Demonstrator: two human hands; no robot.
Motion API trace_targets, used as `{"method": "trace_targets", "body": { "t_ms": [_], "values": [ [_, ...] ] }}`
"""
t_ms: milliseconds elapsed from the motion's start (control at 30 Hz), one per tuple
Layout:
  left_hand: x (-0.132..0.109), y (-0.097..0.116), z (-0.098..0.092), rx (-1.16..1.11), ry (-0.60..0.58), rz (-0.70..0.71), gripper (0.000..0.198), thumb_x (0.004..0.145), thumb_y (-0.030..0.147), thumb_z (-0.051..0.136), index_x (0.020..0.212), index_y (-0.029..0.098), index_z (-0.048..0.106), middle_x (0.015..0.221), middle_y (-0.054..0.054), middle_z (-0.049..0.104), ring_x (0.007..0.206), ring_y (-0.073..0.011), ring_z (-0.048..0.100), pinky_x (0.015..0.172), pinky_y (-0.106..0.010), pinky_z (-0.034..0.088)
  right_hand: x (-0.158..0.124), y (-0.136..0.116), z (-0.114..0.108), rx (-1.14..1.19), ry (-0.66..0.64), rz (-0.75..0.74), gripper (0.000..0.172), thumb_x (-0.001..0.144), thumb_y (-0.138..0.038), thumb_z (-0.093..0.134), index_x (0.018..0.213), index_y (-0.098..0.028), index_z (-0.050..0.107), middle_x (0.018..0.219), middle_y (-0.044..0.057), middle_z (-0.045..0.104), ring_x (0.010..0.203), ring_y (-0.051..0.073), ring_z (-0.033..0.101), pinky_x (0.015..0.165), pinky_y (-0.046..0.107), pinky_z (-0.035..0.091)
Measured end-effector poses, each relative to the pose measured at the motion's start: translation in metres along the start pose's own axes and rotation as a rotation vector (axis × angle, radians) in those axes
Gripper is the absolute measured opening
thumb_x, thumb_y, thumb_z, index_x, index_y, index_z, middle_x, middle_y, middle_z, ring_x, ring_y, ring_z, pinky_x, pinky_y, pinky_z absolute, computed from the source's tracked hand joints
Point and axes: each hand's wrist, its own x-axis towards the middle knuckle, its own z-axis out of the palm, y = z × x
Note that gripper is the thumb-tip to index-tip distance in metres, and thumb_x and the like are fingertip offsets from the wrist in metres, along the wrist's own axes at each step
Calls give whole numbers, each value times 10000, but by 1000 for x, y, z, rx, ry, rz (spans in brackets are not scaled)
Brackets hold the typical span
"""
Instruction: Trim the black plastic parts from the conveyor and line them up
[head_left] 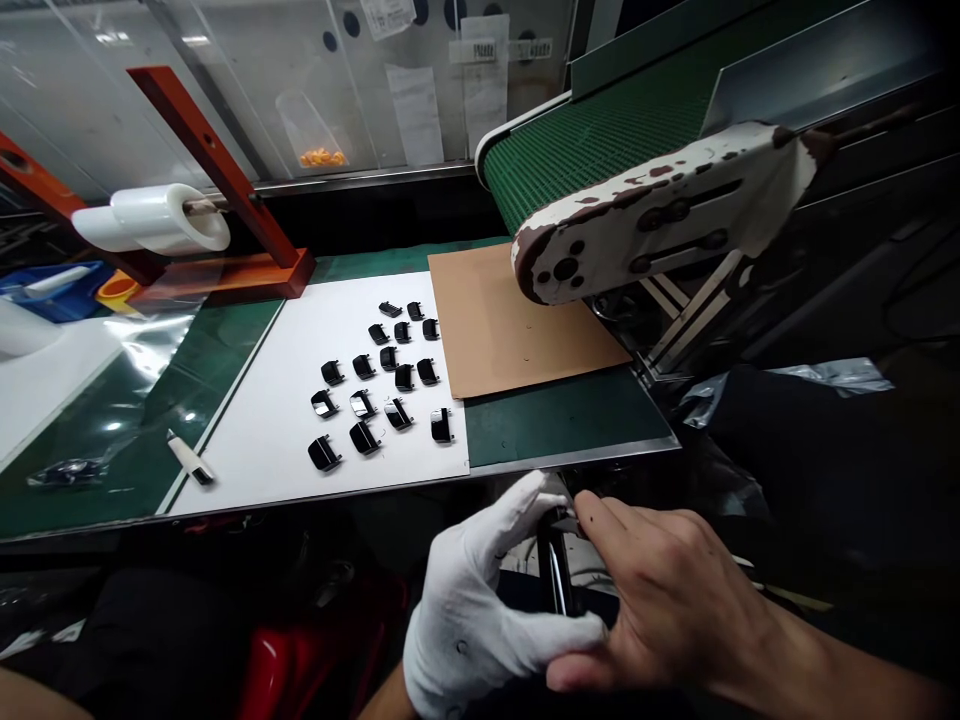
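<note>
In front of me, off the table's near edge, my left hand point(480, 610) in a white glove grips a glossy black plastic part point(555, 570) between thumb and fingers. Bare, my right hand point(660, 580) holds the same part from the other side, its thumb low and its fingers at the top end. The fingers hide much of the part. On a white sheet point(262, 400) lie several small shiny black plastic pieces point(364, 437) with little tabs, spread apart in loose rows.
A brown cardboard sheet point(510, 330) lies beside the white one, under the end of a green conveyor belt point(600, 150). A white-handled cutter point(189, 460) rests at the left. Behind it, a clear film roll point(172, 218) hangs on an orange stand point(225, 170). A red stool point(270, 675) is below.
</note>
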Motion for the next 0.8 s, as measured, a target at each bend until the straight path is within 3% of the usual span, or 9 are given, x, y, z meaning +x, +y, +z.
{"method": "trace_targets", "body": {
  "t_ms": [167,467,667,800],
  "values": [
    [0,3,1,43,11,4,834,506,158,885,1275,248,575,1118,-1,711,981,-213,691,918,-232,553,0,1,-1,-45,23,-20,889,728,-858,100,718,-128,608,553,61,597,433,199,582,411,319,340],
    [4,4,4,31,18,5,774,515,93,854,1236,238,611,1144,5,701,1017,-203,679,930,-193,536,1,4,-2,-3,-106,-2,867,706,-878,118,699,-147,584,548,45,588,451,212,589,412,323,307],
    [3,4,2,-78,-9,-38,832,560,124,866,1295,339,541,1133,62,700,1022,-158,673,931,-160,522,4,1,-8,-41,44,-21,915,741,-849,169,822,-59,623,573,67,597,461,216,596,422,322,378],
    [2,3,1,-55,-19,-5,861,540,122,879,1300,336,536,1150,48,693,1029,-173,670,938,-187,527,2,-1,-7,8,6,-19,881,750,-842,164,792,-88,617,582,74,603,476,219,603,427,320,394]
  ]
}}
